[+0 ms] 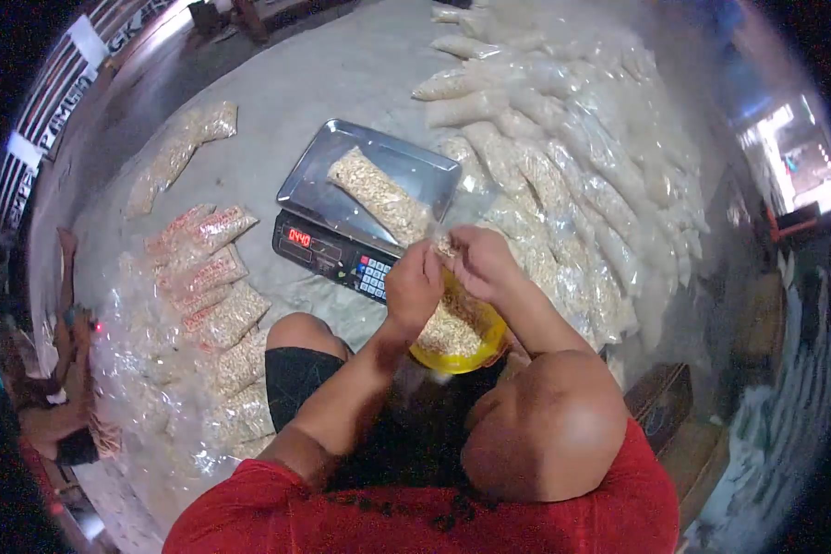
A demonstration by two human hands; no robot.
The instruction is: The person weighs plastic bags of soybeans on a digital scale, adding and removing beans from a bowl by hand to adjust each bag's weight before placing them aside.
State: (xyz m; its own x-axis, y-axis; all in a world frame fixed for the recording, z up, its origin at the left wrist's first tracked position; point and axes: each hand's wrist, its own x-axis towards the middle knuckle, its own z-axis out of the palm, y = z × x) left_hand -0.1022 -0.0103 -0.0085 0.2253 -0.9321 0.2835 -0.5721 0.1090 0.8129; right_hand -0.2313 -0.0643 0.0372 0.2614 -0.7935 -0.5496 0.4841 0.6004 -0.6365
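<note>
A long clear plastic bag (pixel 379 194) filled with pale flaky pieces lies slantwise across the metal pan (pixel 309 175) of a digital scale. Its near end reaches over the pan's edge to my hands. My left hand (pixel 415 284) is closed on that end, fingers pinched. Close beside it, my right hand (pixel 483 265) is also closed at the bag's mouth, where some flakes show between the hands. Below them is a yellow bowl (pixel 491 342) partly filled with loose flakes. The scale's red display (pixel 299 238) appears to read 0440.
Many filled clear bags (pixel 563 175) are piled on the right. More filled bags (pixel 235 314), some with red print, lie at left. One filled bag (pixel 180 157) lies apart at upper left on the pale ground sheet (pixel 277 102). Another person's limbs (pixel 74 369) show at far left.
</note>
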